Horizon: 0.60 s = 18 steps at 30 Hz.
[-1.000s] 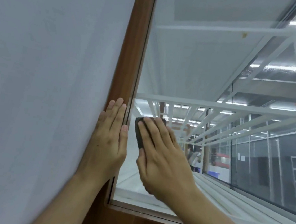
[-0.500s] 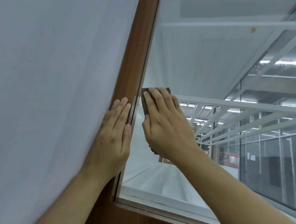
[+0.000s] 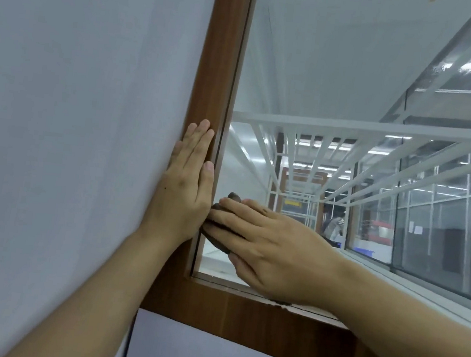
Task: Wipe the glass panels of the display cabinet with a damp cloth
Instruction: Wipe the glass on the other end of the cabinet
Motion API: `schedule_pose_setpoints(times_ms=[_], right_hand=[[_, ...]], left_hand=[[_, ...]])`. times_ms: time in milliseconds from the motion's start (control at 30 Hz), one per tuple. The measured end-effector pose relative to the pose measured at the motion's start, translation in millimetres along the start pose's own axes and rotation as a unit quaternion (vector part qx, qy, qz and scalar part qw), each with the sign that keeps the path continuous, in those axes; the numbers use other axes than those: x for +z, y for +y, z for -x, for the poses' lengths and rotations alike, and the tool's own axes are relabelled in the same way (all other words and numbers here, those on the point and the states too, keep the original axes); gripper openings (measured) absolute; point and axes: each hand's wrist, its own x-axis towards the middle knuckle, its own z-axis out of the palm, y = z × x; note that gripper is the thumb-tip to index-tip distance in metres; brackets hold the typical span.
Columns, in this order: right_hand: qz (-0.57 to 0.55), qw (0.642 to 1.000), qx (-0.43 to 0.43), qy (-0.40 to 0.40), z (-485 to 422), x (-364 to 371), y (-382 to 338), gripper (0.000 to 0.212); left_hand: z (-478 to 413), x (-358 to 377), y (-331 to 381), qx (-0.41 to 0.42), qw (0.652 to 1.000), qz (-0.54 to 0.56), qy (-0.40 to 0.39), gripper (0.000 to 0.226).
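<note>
Currently I log: dark brown crumpled cloth (image 3: 217, 237) at seven o'clock on the clear glass panel (image 3: 311, 70), pinned beneath straight, closed fingers (image 3: 233, 218) of the right hand (image 3: 273, 248) pointing nine o'clock; left hand (image 3: 184, 185) flat on brown wooden frame (image 3: 219, 61).

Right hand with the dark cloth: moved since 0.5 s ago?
Yes. Right hand and dark cloth slid down the glass panel toward the brown wooden frame's bottom rail.
</note>
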Motion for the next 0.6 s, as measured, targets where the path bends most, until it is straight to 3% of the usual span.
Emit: schedule_pose_setpoints(times_ms=[233, 600], right_hand=[[-0.094, 0.990, -0.093, -0.039, -3.4, 4.8, -4.6, 0.046], [-0.177, 0.979, -0.090, -0.053, 7.8, 2.9, -4.6, 0.034]], left_hand=[[24.6, 3.1, -1.6, 0.031, 0.999, -0.043, -0.006, 0.056], [28.8, 7.4, 1.3, 0.013, 0.998, -0.058, 0.011, 0.055]])
